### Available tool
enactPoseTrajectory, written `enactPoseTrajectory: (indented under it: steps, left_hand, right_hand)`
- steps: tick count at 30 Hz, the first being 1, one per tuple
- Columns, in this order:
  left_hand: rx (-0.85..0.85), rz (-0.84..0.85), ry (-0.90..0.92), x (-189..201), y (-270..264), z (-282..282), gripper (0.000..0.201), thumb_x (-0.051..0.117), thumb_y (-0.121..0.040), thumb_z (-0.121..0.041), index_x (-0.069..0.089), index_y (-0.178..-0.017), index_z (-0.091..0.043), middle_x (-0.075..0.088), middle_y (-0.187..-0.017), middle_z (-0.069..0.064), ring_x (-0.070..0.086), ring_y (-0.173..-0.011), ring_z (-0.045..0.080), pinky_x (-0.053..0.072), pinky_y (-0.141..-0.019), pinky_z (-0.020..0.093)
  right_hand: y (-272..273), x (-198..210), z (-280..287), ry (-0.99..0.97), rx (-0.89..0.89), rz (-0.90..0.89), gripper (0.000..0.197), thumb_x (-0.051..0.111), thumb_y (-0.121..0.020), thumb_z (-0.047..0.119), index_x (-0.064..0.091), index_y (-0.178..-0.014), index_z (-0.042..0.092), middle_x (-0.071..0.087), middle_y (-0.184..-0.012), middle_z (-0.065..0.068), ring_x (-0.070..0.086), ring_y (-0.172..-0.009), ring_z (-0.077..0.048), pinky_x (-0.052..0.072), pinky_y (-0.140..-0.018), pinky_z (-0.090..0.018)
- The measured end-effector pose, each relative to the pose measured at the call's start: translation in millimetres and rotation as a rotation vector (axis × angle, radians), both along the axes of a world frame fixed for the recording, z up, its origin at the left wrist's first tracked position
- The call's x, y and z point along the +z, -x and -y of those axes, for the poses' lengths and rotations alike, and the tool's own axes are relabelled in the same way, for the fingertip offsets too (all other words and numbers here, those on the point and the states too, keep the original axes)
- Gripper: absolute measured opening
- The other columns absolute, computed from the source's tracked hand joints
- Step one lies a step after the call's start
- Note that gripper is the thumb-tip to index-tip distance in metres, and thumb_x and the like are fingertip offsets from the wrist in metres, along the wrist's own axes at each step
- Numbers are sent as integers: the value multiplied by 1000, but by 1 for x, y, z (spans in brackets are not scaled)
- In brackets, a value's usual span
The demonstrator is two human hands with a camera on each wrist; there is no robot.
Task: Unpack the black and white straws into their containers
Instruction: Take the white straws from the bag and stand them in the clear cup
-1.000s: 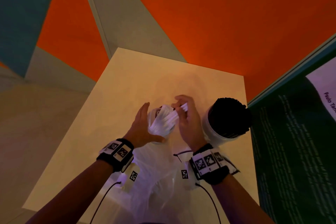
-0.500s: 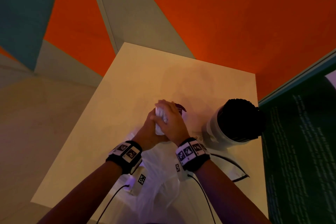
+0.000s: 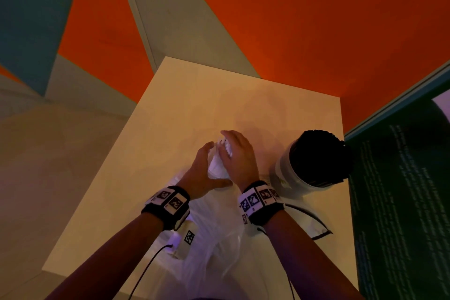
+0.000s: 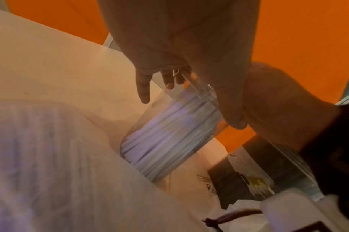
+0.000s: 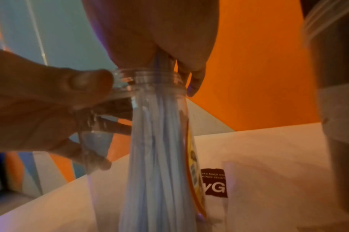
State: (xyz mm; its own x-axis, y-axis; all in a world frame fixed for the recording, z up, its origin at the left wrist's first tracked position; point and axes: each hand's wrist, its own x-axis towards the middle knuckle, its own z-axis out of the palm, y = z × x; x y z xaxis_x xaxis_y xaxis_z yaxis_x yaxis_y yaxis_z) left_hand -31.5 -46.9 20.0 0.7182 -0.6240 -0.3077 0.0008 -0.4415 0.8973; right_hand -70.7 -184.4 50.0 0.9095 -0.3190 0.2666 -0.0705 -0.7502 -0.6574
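A clear jar (image 3: 216, 171) stands mid-table, packed with white straws (image 3: 227, 151). My left hand (image 3: 201, 165) grips the jar's left side, thumb at the rim (image 5: 90, 81) and fingers curled round the wall. My right hand (image 3: 238, 156) sits on top of the jar, closed over the upper ends of the white straws (image 5: 159, 157), fingertips hanging past the rim. The straws fill the jar (image 4: 169, 141) down to its base. To the right, a white container (image 3: 289, 178) holds a dense bunch of black straws (image 3: 319, 156); neither hand touches it.
A crumpled clear plastic bag (image 3: 214, 238) lies on the cream table (image 3: 170, 117) under my forearms, with printed packaging (image 5: 214, 182) beside the jar. A dark green board (image 3: 401, 202) borders the table's right edge. Orange walls rise behind.
The tilted bundle of white straws in my right hand has gone down upright into the jar. My right hand has come over the jar mouth and my left has closed on the jar.
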Motion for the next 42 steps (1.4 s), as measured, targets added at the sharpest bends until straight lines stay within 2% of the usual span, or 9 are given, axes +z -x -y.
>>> enactPoseTrajectory:
  steps: [6,9,14,18,21,24,30,34,42]
  left_hand:
    - [0,7,-1,8,1,4,122,90,-60,-30,5,-148,-27,17,-141,-23,23,-123,-11,32,-87,-1]
    - [2,-15,7,15,4,3,141,90,-61,-20,-22,-147,-22,-4,-146,-21,7,-132,-5,25,-105,20]
    - [11,112,-31,20,22,-14,148,91,-57,-26,-29,-144,-15,-28,-150,-12,-12,-132,-11,7,-101,2]
    - [73,214,-112,23,48,-46,137,84,-53,-57,-6,-150,-21,2,-156,-7,9,-141,8,19,-111,29]
    - [-98,203,-263,23,73,-65,115,66,-52,-82,19,-144,-30,33,-134,-8,35,-119,9,35,-100,29]
    - [-415,175,-435,18,93,-74,85,61,-69,-74,32,-137,-31,42,-120,-12,43,-99,6,38,-87,24]
    - [-443,206,-409,20,100,-74,32,56,-90,-24,52,-121,-18,58,-113,3,51,-84,13,43,-78,27]
    - [-390,200,-316,26,98,-81,32,59,-90,-21,53,-121,-13,59,-107,4,56,-85,19,43,-78,28]
    - [-340,225,-245,25,103,-88,30,61,-90,-21,55,-118,-12,60,-100,3,55,-79,14,41,-72,23]
  right_hand:
    - [3,3,10,-94,19,-116,56,45,-91,55,48,-137,25,48,-140,-2,43,-130,-20,38,-106,-44]
    - [17,10,19,-135,40,-100,58,32,-94,56,33,-146,31,34,-151,-1,28,-140,-17,28,-114,-42]
    - [69,23,20,-72,92,147,39,41,-94,31,59,-122,10,56,-122,-7,50,-116,-21,40,-99,-32]
    - [119,21,5,-73,367,-121,16,48,-79,4,62,-76,10,57,-81,-1,52,-76,-13,41,-72,-22]
    - [141,5,-19,-15,594,-758,23,47,-85,7,69,-84,13,64,-94,-3,59,-86,-15,47,-80,-29]
    - [154,-22,-47,73,633,-1035,26,46,-92,10,69,-106,7,61,-119,-12,58,-109,-28,46,-95,-37]
    - [145,-58,-94,207,399,-721,50,23,-98,30,57,-129,11,62,-126,-12,55,-120,-25,34,-107,-38]
    - [134,-78,-104,292,299,-735,45,24,-98,20,57,-126,7,59,-129,-14,50,-125,-25,22,-114,-36]
    - [135,-84,-116,245,203,-790,32,34,-97,10,61,-115,11,65,-117,-8,61,-109,-25,45,-96,-37]
